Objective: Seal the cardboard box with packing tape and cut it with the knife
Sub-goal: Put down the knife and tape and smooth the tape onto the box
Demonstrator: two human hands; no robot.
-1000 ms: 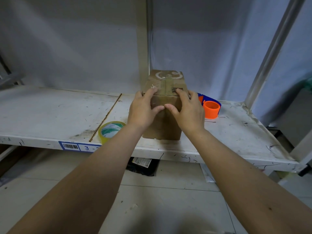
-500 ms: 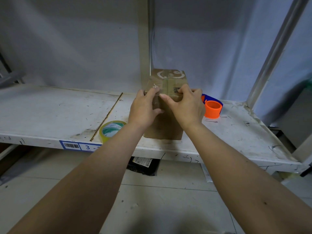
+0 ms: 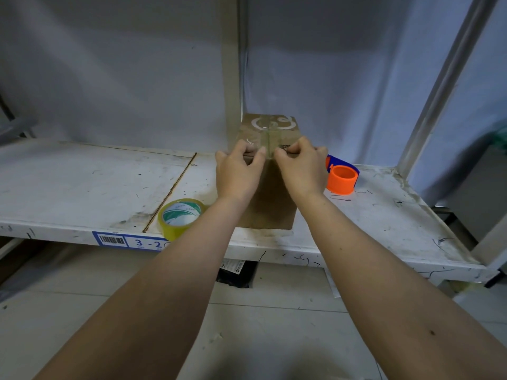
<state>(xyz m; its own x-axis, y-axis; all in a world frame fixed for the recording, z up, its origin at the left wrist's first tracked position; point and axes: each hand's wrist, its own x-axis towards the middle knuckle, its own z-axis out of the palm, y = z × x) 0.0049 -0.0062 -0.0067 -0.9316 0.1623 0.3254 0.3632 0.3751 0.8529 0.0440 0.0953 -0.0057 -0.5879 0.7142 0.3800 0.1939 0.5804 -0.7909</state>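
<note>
Both hands — left and right — pinch the near top edge of the box mid-shelf, and the risk is the flaps springing open when one lets go for the tape — no knife visible.

Cardboard box stands upright on the shelf, mid-shelf, its near face close to the shelf's near edge. Vertical post just behind the box's far-left corner. Tape roll lies flat at the near edge, left of the box, just right of the shelf seam. Tape dispenser right of the box, farther back. Left hand and right hand rest side by side on the box's near top edge. Label on the shelf's front lip, below-left of the roll. Dark package on the floor under the shelf.
</note>
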